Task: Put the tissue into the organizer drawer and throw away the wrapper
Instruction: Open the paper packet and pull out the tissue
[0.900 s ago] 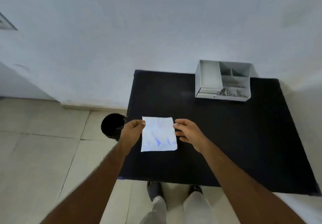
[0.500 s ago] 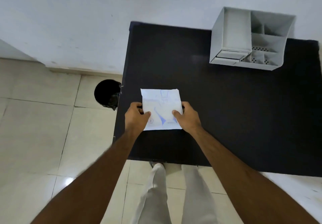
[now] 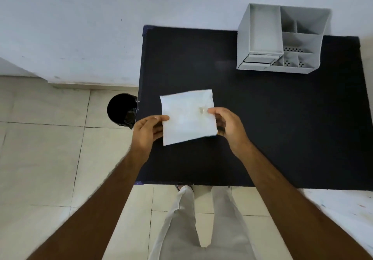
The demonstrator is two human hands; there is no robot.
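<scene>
Legs: two, in pale trousers [image 3: 201,229], standing on the tiled floor [image 3: 44,168] at the near edge of the table [image 3: 282,128].

Forearms: two, bare, reaching forward and slightly inward over the near part of the table.

Left hand [image 3: 147,133]: one, back of the hand toward the camera, thumb and fingertips pinched on the left edge of the tissue packet [image 3: 187,117].

Right hand [image 3: 228,126]: one, fingers curled, thumb lying on the packet's right portion, gripping that edge.

Tissue packet: one, white, flat, roughly square, held between both hands above the black table top, tilted a little so its right side sits higher in view. Plain white face toward the camera; whether it touches the table cannot be told.

Bin [image 3: 121,109]: one, black, round, on the floor just beside the table's left edge.

Organizer [image 3: 282,41]: one, grey, at the far right of the table, near the wall [image 3: 101,17]. Several open compartments on top; two shallow drawers [image 3: 257,61] stacked at its front left.
</scene>
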